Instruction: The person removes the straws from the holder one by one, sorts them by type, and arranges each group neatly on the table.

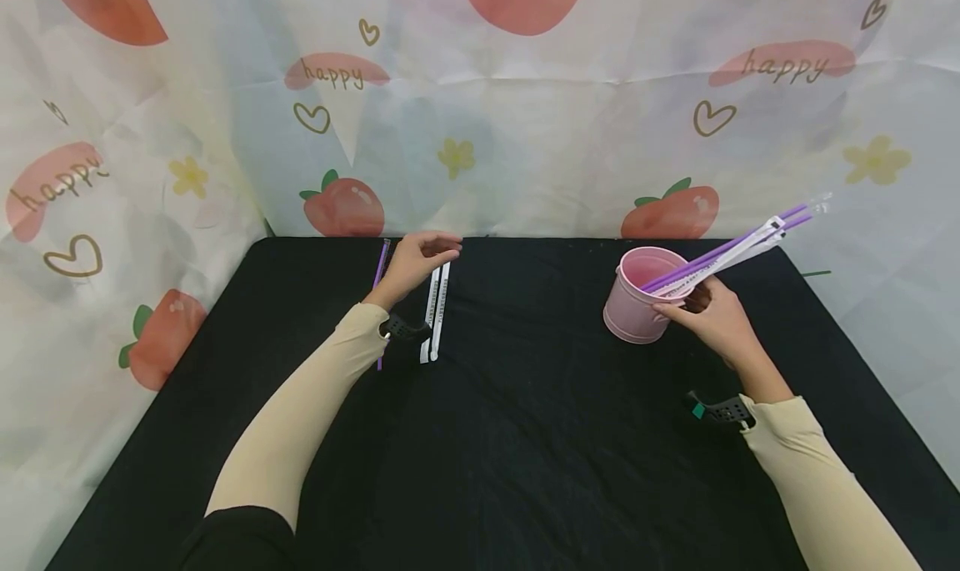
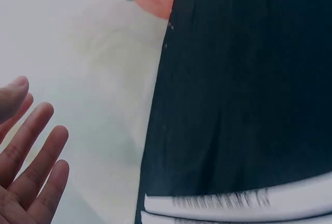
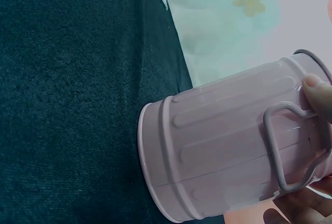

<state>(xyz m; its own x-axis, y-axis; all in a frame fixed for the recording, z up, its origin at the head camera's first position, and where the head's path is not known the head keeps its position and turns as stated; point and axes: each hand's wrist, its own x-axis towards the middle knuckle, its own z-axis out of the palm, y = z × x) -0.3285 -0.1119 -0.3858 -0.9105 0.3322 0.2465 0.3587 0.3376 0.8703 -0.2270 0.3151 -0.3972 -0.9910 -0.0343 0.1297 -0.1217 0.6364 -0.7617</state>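
My left hand [image 1: 416, 261] hovers over the far left part of the table, fingers loosely extended and holding nothing. In the left wrist view its fingers [image 2: 39, 167] are spread. Under and beside it lie two slim white strips [image 1: 437, 313] with dark print and a thin purple stick [image 1: 381, 262], partly hidden by the wrist. At the right, my right hand [image 1: 716, 317] grips the rim of a pink metal bucket [image 1: 633, 308]. The right wrist view shows the thumb [image 3: 319, 97] near the bucket's handle [image 3: 277, 146]. Purple sticks [image 1: 705, 260] and white strips [image 1: 731, 254] lean out of the bucket to the right.
A black cloth [image 1: 517, 438] covers the table. Behind and to the left hangs a pale curtain [image 1: 525, 137] printed with fruit, hearts and flowers, reaching the table's far edge. Dark bands sit on both wrists.
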